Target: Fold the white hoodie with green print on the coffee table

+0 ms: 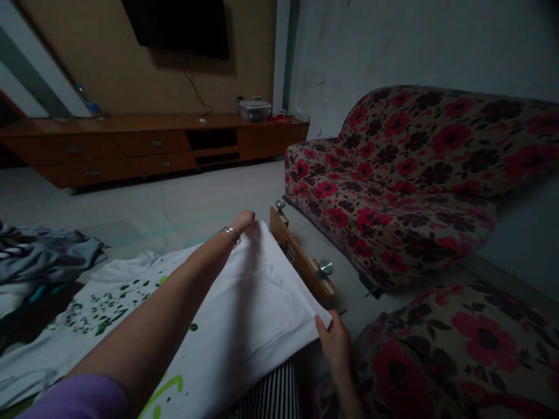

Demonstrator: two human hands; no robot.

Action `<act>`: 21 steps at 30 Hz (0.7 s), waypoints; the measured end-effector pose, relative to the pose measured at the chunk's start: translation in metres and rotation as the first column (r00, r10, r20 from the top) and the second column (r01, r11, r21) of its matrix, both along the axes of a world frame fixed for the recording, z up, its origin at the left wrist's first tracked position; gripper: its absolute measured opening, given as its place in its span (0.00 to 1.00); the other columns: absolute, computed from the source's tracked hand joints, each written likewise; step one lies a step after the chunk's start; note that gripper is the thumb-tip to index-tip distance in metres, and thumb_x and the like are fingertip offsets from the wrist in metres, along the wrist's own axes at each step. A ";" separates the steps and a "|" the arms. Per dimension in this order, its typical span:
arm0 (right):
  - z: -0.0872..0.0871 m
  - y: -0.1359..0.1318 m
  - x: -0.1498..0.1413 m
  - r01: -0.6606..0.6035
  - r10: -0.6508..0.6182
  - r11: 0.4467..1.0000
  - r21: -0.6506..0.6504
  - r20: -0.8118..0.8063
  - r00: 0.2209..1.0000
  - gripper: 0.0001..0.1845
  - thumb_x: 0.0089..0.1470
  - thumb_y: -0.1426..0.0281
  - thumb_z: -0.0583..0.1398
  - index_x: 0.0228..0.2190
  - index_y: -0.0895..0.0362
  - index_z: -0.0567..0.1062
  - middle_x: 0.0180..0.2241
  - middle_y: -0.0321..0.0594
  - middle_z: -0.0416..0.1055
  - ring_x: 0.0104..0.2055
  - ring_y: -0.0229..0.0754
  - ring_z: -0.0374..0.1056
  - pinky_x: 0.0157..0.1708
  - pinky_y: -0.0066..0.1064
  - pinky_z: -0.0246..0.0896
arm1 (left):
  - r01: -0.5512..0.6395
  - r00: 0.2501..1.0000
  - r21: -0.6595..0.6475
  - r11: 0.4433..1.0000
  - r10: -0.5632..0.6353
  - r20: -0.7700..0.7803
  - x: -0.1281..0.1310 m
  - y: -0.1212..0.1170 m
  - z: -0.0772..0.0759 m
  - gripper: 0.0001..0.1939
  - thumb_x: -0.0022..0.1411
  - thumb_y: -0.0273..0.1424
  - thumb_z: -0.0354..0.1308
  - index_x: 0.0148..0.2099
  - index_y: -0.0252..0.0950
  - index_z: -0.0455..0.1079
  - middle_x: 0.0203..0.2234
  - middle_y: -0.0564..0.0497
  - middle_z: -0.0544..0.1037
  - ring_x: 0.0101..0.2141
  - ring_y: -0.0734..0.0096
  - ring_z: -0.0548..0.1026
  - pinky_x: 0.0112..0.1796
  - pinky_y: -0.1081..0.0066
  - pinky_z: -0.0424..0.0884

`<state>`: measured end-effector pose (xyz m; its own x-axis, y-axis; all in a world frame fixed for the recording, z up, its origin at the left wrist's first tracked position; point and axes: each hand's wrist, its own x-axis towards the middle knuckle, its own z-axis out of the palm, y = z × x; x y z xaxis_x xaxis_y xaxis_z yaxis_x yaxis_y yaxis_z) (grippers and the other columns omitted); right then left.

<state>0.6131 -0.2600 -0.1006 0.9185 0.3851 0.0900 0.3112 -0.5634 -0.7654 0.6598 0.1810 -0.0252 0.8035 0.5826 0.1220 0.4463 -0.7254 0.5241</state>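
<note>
At the table's left edge we see a crumpled grey cloth heap (43, 256). Our left hand (242, 221) pinches the far corner of the white green-speckled cotton T-shirt (244, 302) spread across the wooden table (301, 259); our right hand (334, 343) pinches its near-right corner beside the red-flowered sofa (414, 174).

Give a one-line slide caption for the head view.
Left hand and right hand grip a white T-shirt spread on a table beside floral sofas.
</note>
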 end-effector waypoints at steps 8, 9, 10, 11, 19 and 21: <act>-0.002 0.004 0.044 0.091 -0.019 0.977 -0.190 0.351 0.936 0.33 0.58 0.53 0.47 0.54 0.64 0.65 0.36 0.57 0.71 0.36 0.58 0.68 0.33 0.41 0.59 | -0.059 0.995 -0.065 0.996 0.064 0.075 0.024 -0.051 -0.008 0.14 0.62 0.28 0.56 0.51 0.30 0.68 0.50 0.35 0.71 0.48 0.60 0.71 0.49 0.59 0.67; 0.000 0.003 0.048 0.075 0.019 0.976 -0.206 0.422 0.907 0.34 0.58 0.54 0.48 0.56 0.66 0.63 0.38 0.61 0.70 0.40 0.61 0.67 0.36 0.44 0.59 | -0.040 0.994 -0.057 0.998 0.046 0.102 0.020 -0.064 -0.018 0.19 0.60 0.26 0.58 0.54 0.30 0.66 0.54 0.32 0.67 0.52 0.58 0.69 0.51 0.60 0.65; 0.002 0.002 0.052 0.050 0.060 0.976 -0.213 0.481 0.875 0.34 0.58 0.55 0.48 0.57 0.67 0.62 0.41 0.64 0.68 0.44 0.63 0.65 0.39 0.47 0.58 | -0.028 0.991 -0.045 0.999 0.033 0.127 0.013 -0.074 -0.028 0.25 0.58 0.25 0.60 0.58 0.31 0.63 0.59 0.31 0.61 0.56 0.57 0.65 0.54 0.60 0.63; 0.003 0.003 0.055 0.015 0.102 0.977 -0.213 0.524 0.846 0.33 0.58 0.57 0.48 0.57 0.66 0.63 0.44 0.64 0.67 0.47 0.65 0.63 0.42 0.50 0.57 | -0.019 0.989 -0.035 0.999 0.024 0.149 0.002 -0.083 -0.038 0.29 0.57 0.24 0.60 0.61 0.32 0.60 0.62 0.31 0.56 0.59 0.56 0.61 0.56 0.59 0.61; -0.019 0.037 0.049 -0.330 0.431 0.902 -0.280 0.516 0.740 0.22 0.61 0.66 0.45 0.49 0.58 0.72 0.53 0.53 0.65 0.58 0.55 0.57 0.54 0.47 0.55 | -0.295 0.953 0.104 0.950 0.284 0.107 -0.180 -0.019 -0.030 0.20 0.62 0.18 0.49 0.56 0.32 0.64 0.57 0.39 0.66 0.58 0.60 0.60 0.58 0.55 0.56; -0.028 0.039 0.046 -0.323 0.453 0.888 -0.326 0.501 0.737 0.23 0.61 0.66 0.45 0.50 0.56 0.72 0.54 0.51 0.65 0.59 0.54 0.57 0.54 0.47 0.55 | -0.432 0.901 0.120 0.894 0.424 0.089 -0.228 0.018 -0.010 0.17 0.63 0.20 0.50 0.55 0.27 0.64 0.55 0.35 0.66 0.57 0.53 0.61 0.56 0.47 0.57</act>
<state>0.6588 -0.2207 -0.1291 0.4994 0.7648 0.4071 0.8655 -0.4195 -0.2737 0.4319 0.1989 -0.0348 0.4692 0.8433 0.2620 0.7006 -0.5361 0.4710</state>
